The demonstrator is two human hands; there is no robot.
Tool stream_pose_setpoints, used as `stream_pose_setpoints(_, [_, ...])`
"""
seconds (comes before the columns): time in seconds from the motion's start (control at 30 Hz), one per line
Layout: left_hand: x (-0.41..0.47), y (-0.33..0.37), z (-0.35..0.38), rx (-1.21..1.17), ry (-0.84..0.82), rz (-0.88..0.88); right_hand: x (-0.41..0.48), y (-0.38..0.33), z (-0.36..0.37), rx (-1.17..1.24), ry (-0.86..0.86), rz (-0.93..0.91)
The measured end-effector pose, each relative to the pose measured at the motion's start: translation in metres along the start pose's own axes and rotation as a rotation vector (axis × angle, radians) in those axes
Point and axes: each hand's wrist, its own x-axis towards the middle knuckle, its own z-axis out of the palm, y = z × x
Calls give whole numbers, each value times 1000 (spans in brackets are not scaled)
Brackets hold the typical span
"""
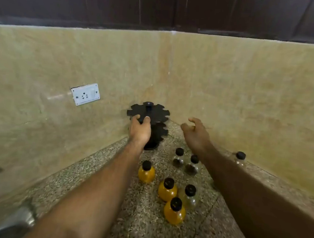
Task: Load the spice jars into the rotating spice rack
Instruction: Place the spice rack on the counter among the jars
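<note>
Two bare forearms [87, 207] are reaching across a speckled counter [142, 231]. Left hand [140, 129] is gripping the top disc of the black rotating spice rack [159, 112], standing in the far corner; steadying it while sliding jar necks into notches seems wisest (two notched discs, knobbed post, nothing loaded). Right hand [196, 131] is hovering alongside, loosely open, holding nothing. Seven black-capped spice jars [167, 189] are standing nearby, three yellow-filled.

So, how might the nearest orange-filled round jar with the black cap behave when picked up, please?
The orange-filled round jar looks full, so probably heavy for its size. Its bulbous body may slip; the narrow black cap offers a surer grip.
</note>
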Motion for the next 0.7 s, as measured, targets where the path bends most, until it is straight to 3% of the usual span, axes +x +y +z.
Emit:
stream_pose_setpoints(0.2, [79, -39, 26, -163, 56, -150, 94, 26, 48, 97, -131, 205])
stream_pose_setpoints(0.37, [131, -57, 42, -360, 89, -373, 161, 45, 83, 350, -233, 379])
stream_pose_setpoints(0.7, [189, -76, 39, -625, 63, -421, 235, 75, 140, 705, -336, 549])
